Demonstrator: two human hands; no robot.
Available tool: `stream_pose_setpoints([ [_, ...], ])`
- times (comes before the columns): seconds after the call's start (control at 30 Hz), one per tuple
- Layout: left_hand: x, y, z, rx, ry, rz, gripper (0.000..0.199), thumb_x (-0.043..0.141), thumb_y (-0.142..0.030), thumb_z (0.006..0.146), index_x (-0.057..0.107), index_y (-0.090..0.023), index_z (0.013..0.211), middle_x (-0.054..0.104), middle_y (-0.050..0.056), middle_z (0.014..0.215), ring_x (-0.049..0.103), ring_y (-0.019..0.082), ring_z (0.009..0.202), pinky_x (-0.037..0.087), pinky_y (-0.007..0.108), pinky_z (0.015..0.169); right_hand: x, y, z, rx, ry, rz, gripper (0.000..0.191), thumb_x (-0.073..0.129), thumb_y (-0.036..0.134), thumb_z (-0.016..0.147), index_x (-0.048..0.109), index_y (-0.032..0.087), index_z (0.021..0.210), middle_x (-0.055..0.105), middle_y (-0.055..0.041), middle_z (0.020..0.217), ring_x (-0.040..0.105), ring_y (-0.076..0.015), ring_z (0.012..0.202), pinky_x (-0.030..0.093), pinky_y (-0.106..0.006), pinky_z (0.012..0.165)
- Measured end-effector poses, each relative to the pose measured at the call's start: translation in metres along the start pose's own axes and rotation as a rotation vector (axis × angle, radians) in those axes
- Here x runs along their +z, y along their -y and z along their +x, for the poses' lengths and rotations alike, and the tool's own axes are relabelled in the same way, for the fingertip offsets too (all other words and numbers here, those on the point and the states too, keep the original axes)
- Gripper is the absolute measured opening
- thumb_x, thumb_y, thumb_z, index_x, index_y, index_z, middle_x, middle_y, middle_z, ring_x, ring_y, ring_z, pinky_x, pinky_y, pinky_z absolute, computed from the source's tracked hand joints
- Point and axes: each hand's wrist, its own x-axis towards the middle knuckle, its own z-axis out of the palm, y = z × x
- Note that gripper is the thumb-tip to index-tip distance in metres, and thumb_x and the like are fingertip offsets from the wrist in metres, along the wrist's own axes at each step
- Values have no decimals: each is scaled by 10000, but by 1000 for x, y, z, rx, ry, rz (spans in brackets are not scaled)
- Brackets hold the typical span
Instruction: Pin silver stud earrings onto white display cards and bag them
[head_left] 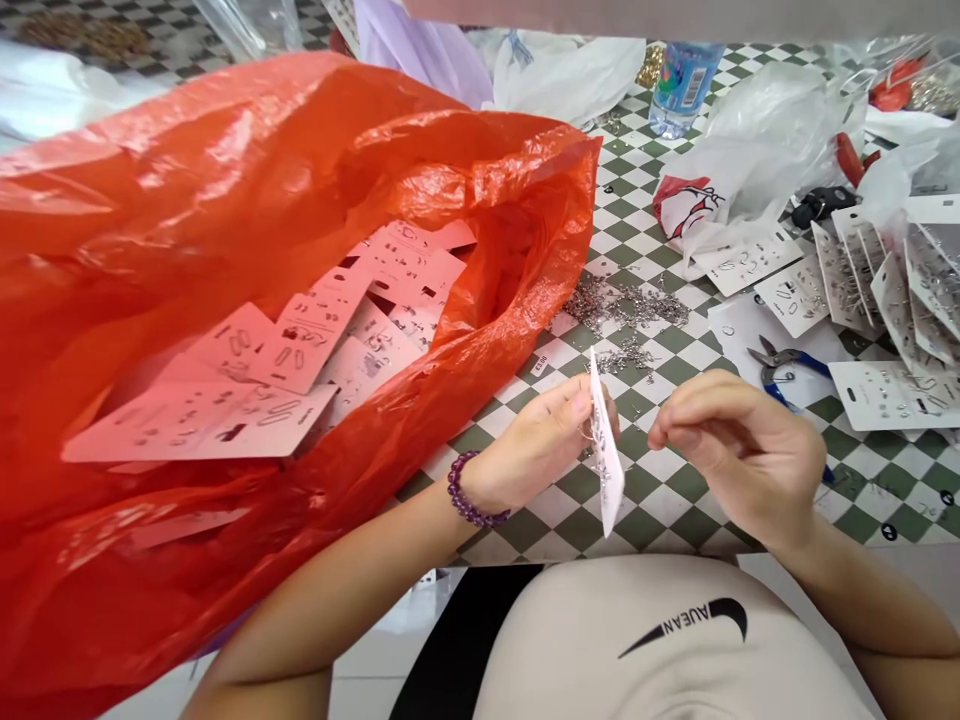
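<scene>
A white earring card stands nearly edge-on in my left hand, pinched between thumb and fingers, with small metal earrings along its left face. Just right of the card, apart from it, is my right hand. Its thumb and index finger are brought together; anything between the tips is too small to make out. Beyond my hands lies a scattered pile of tiny silver metal pieces on the checkered tabletop. Left of me, an open red plastic bag holds several earring cards.
Blue-handled pliers lie on the right beside several filled earring cards. A water bottle stands at the back. Clear and white plastic bags crowd the far right. A small price sticker is near the red bag's edge.
</scene>
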Motion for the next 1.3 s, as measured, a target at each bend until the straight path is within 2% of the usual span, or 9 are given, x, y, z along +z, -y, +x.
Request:
stream_pose_setpoints([
  [0.17,0,3,-3,-32,125,-57,343,636,-459,785,446,-180,724,402,-32,631,434,114,685,366,264,695,11,0,-1,193,-69,258,255,557,42,861,675,235,978,624,-6,848,636,-106,742,590,-258,644],
  [0.33,1,2,-5,23,219,-33,331,699,-414,723,461,-186,753,397,-38,631,396,100,631,351,237,626,16,1,0,195,-49,222,247,570,38,843,687,242,919,613,-10,893,642,-108,777,593,-238,623],
  [0.53,4,-1,-8,-10,197,-15,223,587,-350,836,466,-182,754,373,-31,644,369,90,607,328,221,564,18,-1,-3,133,-32,225,225,577,28,829,651,229,898,629,0,866,640,-94,728,595,-241,660],
  [0.67,4,3,-9,-29,151,-24,243,549,-367,855,455,-176,737,350,-30,646,354,94,621,304,232,579,25,-3,-6,134,-50,340,286,583,14,825,519,244,982,650,27,872,664,-88,733,607,-224,641],
  [0.77,5,5,-10,-46,92,-25,261,530,-377,861,445,-174,721,335,-34,635,317,88,586,285,232,557,30,-3,-7,144,-100,309,278,585,60,840,430,259,955,666,40,848,670,-87,705,612,-215,612],
  [0.87,6,4,-10,-42,95,-52,244,555,-362,847,451,-176,727,332,-40,629,285,79,551,263,222,521,31,-3,-7,186,-117,271,276,595,122,852,380,275,934,677,39,832,679,-102,692,619,-218,591],
  [1.17,6,1,-8,7,146,-12,256,559,-362,858,437,-175,732,345,-47,618,269,68,528,273,214,519,30,-4,-8,208,-119,277,272,616,166,856,362,260,884,698,21,818,684,-116,647,618,-249,569],
  [1.3,8,0,-10,-11,108,1,264,553,-356,862,426,-174,717,343,-44,618,286,75,543,274,213,515,31,-5,-7,174,-139,282,278,623,136,843,372,252,876,697,35,806,676,-102,641,606,-226,565],
])
